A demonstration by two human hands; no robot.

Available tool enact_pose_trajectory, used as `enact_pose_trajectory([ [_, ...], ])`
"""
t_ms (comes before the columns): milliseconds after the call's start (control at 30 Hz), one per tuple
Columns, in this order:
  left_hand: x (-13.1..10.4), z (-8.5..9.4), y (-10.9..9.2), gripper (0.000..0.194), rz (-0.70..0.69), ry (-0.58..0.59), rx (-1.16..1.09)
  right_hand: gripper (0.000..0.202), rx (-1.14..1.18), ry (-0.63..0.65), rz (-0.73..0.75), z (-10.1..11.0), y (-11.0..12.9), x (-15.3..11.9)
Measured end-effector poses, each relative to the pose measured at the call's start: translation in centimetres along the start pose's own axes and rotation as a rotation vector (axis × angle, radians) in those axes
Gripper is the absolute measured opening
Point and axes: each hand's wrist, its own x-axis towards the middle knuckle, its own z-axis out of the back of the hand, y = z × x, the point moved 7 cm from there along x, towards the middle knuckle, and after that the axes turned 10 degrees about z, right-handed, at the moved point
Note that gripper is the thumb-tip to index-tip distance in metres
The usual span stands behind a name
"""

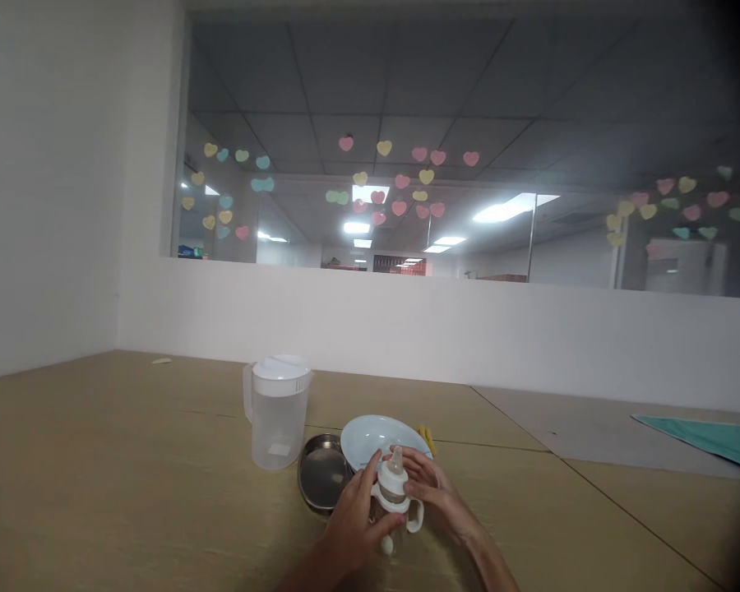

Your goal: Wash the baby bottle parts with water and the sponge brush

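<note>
Both my hands are around a baby bottle point(393, 493) with a clear teat, a white collar and white side handles. From the left, my left hand point(358, 518) curves round the bottle, its thumb across the front below the collar. My right hand point(435, 489) grips at the collar, thumb in front and fingers behind the teat. The bottle stands roughly upright, and its lower body is partly hidden by my left hand. Just behind lies a pale blue-white bowl point(370, 440), with a dark metal dish point(324, 473) to its left.
A translucent lidded pitcher point(279, 419) stands at the left of the dish. Something yellow point(428, 440) lies behind the bowl's right side. A teal cloth point(709, 440) rests at the far right of the wooden table point(129, 493). A white wall with a window closes off the back.
</note>
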Motion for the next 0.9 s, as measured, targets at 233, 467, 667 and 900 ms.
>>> enact_pose_trajectory([
  [233,-0.1,0.0,0.0,0.079,0.037,0.005,-0.026,0.053,0.024,-0.188,0.013,1.0,-0.2,0.0],
  [467,-0.1,0.0,0.0,0.079,0.035,-0.003,-0.036,0.046,0.313,-0.439,0.106,3.9,0.1,-0.1],
  [667,-0.1,0.0,-0.1,0.078,0.025,-0.002,-0.029,0.033,0.455,-0.585,0.194,6.8,-0.6,-0.3],
  [900,-0.1,-0.2,0.3,0.074,0.041,-0.006,0.005,0.029,0.512,-0.597,0.210,8.4,-2.0,-0.1],
])
